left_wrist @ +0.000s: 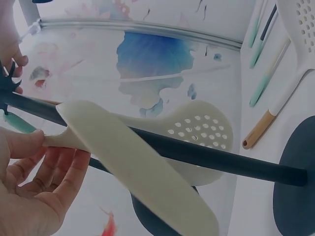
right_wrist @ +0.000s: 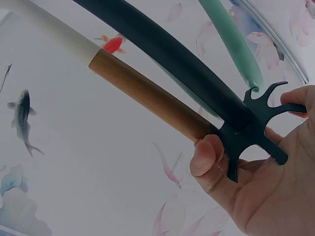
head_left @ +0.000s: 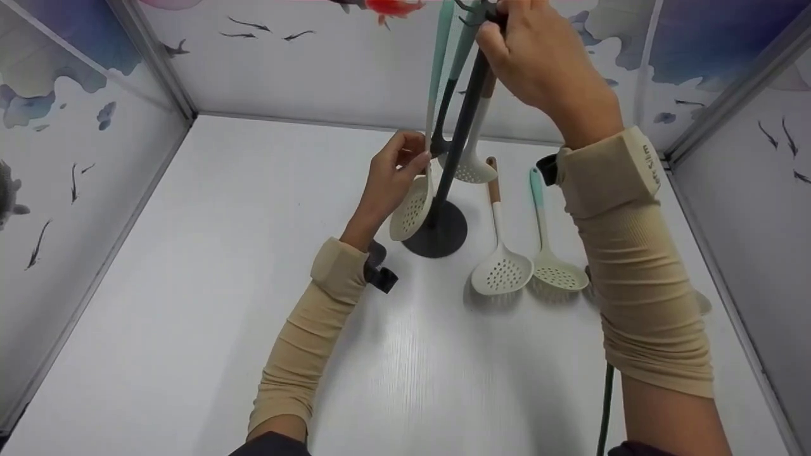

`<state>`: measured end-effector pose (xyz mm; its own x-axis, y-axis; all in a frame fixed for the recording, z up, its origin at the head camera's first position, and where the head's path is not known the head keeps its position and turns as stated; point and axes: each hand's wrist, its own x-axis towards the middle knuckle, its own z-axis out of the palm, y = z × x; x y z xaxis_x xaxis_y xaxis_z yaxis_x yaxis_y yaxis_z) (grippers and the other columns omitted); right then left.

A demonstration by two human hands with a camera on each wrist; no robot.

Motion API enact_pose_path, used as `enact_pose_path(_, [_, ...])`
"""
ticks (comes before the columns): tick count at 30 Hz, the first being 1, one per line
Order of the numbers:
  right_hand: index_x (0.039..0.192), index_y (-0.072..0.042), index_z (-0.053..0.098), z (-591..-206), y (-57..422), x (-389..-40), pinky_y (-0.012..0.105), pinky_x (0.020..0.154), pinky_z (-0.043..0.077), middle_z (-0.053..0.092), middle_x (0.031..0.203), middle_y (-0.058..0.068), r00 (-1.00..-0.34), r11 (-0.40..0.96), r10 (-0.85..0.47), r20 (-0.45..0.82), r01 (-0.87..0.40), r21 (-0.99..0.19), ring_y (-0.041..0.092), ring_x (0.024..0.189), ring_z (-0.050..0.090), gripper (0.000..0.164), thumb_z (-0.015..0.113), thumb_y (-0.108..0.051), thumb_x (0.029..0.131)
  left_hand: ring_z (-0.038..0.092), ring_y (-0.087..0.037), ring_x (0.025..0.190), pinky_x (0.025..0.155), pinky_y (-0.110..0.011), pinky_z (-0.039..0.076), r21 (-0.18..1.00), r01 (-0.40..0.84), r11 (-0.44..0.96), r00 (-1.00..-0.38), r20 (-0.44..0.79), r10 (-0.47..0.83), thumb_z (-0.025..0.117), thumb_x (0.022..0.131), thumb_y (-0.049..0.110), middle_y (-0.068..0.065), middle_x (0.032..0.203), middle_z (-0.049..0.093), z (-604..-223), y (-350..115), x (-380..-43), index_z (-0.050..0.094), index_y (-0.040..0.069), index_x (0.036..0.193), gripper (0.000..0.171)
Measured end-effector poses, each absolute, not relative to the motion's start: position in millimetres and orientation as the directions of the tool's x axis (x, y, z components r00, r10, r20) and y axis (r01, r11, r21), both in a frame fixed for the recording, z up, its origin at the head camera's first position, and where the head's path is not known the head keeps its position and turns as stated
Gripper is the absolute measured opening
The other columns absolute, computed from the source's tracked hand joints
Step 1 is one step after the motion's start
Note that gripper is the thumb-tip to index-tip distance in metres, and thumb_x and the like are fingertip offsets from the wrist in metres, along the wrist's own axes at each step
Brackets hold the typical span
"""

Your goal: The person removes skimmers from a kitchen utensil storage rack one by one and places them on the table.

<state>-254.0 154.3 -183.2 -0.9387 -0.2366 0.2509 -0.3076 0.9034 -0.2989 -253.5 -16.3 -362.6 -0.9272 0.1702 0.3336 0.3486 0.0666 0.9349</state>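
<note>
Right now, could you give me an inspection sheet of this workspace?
Surface: white table; brown-handled slotted spoon and green-handled slotted spoon lie on it.
Job's things: black stand; held spoon beside its pole, other utensils alongside.
Clutter: pale item, mostly hidden behind the right sleeve.
Left hand: pinches the held spoon's shaft.
Right hand: grips the stand's hooked top.
Cables: thin dark cord, apparently a cable; ends unseen.
Surroundings: white panels printed with fish.

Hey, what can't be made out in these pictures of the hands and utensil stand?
- Head: the stand's hooks, partly behind the right hand.
- Head: most of a pale utensil, behind the right sleeve.
- Left wrist: holes in the held skimmer, turned away.
- Right wrist: the wooden-handled utensil's head, cut off upper left.
</note>
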Motion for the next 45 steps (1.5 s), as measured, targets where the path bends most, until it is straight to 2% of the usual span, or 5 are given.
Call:
enact_pose_path(13, [0.134,-0.006,0.033,-183.0,153.7,-254.1,0.045,0.087,0.038,0.043,0.119,0.019,-0.934,0.894,-0.244,0.261,-0.321,-0.313,0.033,0.101,0.046,0.049,0.023,-0.034,0.095,0.059,-0.019,0.096,0.082,-0.028,0.051,0.929,0.325,0.176,-0.946,0.315,0.080,0.054,0.094,0.020,-0.010,0.107,0.059,-373.0,-58.4,-250.6,0.054,0.004,0.115,0.026])
enact_pose_path(21, [0.136,-0.005,0.032,-185.4,153.6,-255.8,0.046,0.086,0.038,0.043,0.121,0.020,-0.932,0.898,-0.248,0.264,-0.323,-0.298,0.033,0.100,0.045,0.050,0.022,-0.032,0.095,0.057,-0.024,0.101,0.090,-0.035,0.047,0.918,0.271,0.291,-0.961,0.277,0.019,0.052,0.096,0.024,-0.016,0.112,0.060,-391.5,-95.9,-248.2,0.052,0.003,0.119,0.031])
enact_pose_path(27, [0.130,-0.005,0.039,-185.3,153.7,-254.8,0.045,0.085,0.037,0.045,0.110,0.019,-0.924,0.892,-0.261,0.281,-0.342,-0.296,0.031,0.095,0.045,0.047,0.023,-0.032,0.095,0.063,-0.024,0.093,0.089,-0.035,0.048,0.903,0.223,0.368,-0.967,0.253,-0.034,0.050,0.094,0.031,-0.016,0.101,0.066,-418.7,-119.3,-255.6,0.050,0.004,0.118,0.036])
enact_pose_path(37, [0.123,-0.005,0.043,-185.3,152.9,-254.7,0.043,0.083,0.036,0.044,0.102,0.016,-0.919,0.894,-0.264,0.293,-0.347,-0.282,0.029,0.090,0.043,0.044,0.023,-0.032,0.095,0.064,-0.027,0.094,0.090,-0.041,0.048,0.924,0.018,0.383,-0.987,0.079,-0.142,0.049,0.093,0.012,-0.016,0.103,0.063,-455.8,-140.8,-266.6,0.034,0.010,0.127,0.037])
enact_pose_path(45, [0.125,-0.005,0.041,-184.2,153.7,-254.3,0.043,0.084,0.037,0.045,0.105,0.017,-0.918,0.891,-0.264,0.296,-0.350,-0.291,0.029,0.092,0.044,0.045,0.023,-0.033,0.095,0.056,-0.024,0.101,0.088,-0.038,0.047,0.894,-0.145,0.424,-0.987,-0.103,-0.120,0.047,0.095,0.011,-0.013,0.114,0.052,-464.7,-150.4,-270.5,0.031,0.014,0.130,0.039])
